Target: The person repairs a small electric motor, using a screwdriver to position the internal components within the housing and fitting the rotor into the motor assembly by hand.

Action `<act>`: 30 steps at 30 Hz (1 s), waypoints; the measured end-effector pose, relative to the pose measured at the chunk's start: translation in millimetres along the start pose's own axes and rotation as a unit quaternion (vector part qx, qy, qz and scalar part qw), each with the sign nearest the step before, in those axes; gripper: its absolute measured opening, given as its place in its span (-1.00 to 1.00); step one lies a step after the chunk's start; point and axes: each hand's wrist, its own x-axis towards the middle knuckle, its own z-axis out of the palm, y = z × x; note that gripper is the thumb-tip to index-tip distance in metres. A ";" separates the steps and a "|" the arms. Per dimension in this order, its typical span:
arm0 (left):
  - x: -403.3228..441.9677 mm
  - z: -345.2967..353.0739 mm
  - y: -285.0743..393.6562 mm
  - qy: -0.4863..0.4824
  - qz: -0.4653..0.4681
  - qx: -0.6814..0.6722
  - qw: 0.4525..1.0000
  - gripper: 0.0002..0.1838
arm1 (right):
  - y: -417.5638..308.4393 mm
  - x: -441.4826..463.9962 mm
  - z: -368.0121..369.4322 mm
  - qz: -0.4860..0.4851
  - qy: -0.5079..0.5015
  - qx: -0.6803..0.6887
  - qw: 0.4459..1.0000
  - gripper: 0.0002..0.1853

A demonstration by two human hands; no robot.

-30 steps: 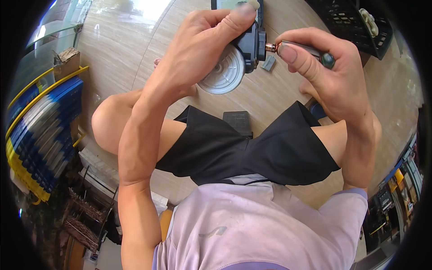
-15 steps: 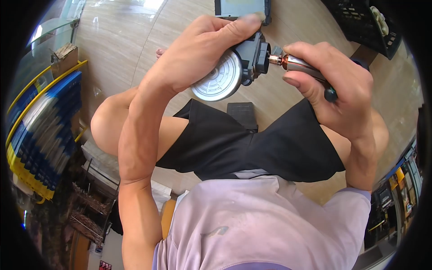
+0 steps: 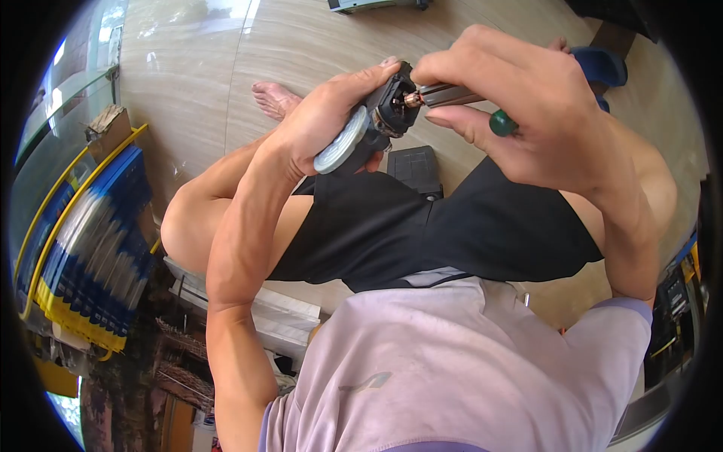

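A: What's in the left hand [image 3: 331, 109]?
B: It's wrapped around a black housing [image 3: 393, 107], thumb along the upper edge. A round grey disc [image 3: 345, 142] sits on the side nearer the wrist.
A: And the right hand [image 3: 535, 105]?
B: Pinching a cylindrical metal part [image 3: 452, 94] between thumb and fingers. Its copper-coloured tip [image 3: 412, 99] points at the housing's open end. I can't tell whether it touches inside.
A: What's that green by the thumb?
B: A dark green knob [image 3: 503, 123]; I can't tell whether it belongs to the same part.
A: Where is all this?
B: Held above the floor [image 3: 301, 45], beyond the 2 knees. A flat black case [image 3: 416, 172] lies on the floor between the legs, just past the black shorts [image 3: 444, 237].
A: Anything off to the left?
B: A yellow-framed rack with blue packets [image 3: 98, 248].
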 end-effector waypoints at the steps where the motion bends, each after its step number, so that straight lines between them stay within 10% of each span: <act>1: 0.0 -0.2 -0.4 -0.003 -0.016 -0.002 1.000 -0.43 | 1.2 -1.4 2.6 0.011 0.011 0.023 1.000 -0.67; 9: 4.2 9.5 1.2 0.015 -0.018 0.029 0.999 -0.40 | -13.8 11.2 -20.1 0.092 -0.042 0.002 0.995 -0.76; 19: 12.0 -1.9 -3.6 0.021 -0.027 0.014 0.999 -0.40 | 18.7 5.8 -8.3 -0.033 0.010 0.087 0.996 -0.65; 24: 17.0 -11.2 -9.5 -0.013 -0.015 -0.019 1.000 -0.41 | 6.5 22.5 -47.5 0.095 -0.213 0.073 0.970 -0.69; 30: 23.2 -15.4 -15.3 -0.035 -0.014 -0.015 0.999 -0.40 | 29.4 4.4 -2.6 -0.065 -0.016 0.047 0.997 -0.74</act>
